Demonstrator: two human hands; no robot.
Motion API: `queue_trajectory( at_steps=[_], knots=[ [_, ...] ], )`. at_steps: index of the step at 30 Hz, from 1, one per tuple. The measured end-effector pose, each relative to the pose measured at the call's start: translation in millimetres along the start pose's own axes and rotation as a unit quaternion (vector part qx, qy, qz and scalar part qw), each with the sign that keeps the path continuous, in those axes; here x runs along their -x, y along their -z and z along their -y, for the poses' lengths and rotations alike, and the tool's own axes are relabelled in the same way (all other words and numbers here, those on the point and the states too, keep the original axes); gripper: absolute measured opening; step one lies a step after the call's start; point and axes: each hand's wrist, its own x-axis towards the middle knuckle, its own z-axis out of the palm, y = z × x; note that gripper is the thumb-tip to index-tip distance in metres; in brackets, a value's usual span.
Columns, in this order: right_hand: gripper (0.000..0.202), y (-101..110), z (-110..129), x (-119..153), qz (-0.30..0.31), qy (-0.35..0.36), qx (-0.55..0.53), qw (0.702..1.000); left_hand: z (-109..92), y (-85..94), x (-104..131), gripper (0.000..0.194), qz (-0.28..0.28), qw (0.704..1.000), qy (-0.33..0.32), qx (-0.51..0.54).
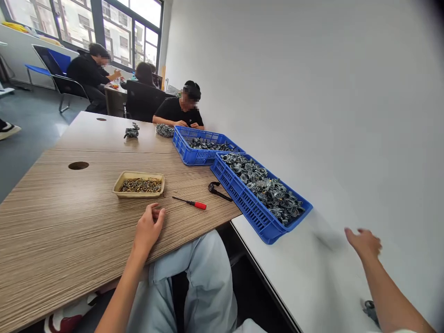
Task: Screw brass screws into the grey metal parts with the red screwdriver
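Observation:
My left hand [149,226] rests on the wooden table near its front edge, fingers loosely bent and apart, with nothing in it. Just beyond it stands a cream tray [120,193] of small brass-coloured screws [140,185]. To its right lies a screwdriver [198,205] with a red handle. My right hand [366,243] is held out above the white surface at the right, thumb apart from the fingers, with no object visible in it. Under that forearm a dark grey metal part [370,309] is partly hidden. A black strap-like part [219,190] lies beside the nearer crate.
The nearer blue crate [243,203], heaped with grey metal clamp-like parts, overhangs the table corner. Another blue crate [194,157] touches it behind. A metal assembly [132,131] stands farther back. A co-worker [178,108] sits at the far end; the wall is at right.

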Motion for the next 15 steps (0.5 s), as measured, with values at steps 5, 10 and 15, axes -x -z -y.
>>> queue_trajectory(
  at_steps=[5, 10, 15],
  knots=[
    [0.025, -76.9, 67.8, -87.2, 0.143, 0.051, -0.072, 0.986, 1.8, 1.7, -0.1, 0.052, 0.004, 1.000, 0.001, -0.016],
    [0.029, -130.1, 130.5, -86.8, 0.296, 0.195, -0.095, 0.930, 1.4, 3.0, 0.1, 0.052, 0.006, 1.000, 0.001, -0.029],
    [0.037, -162.6, 156.1, -75.1, 0.378, 0.269, -0.017, 0.886, 0.4, 3.8, 0.6, 0.050, 0.006, 0.999, -0.003, -0.041]
  ],
)
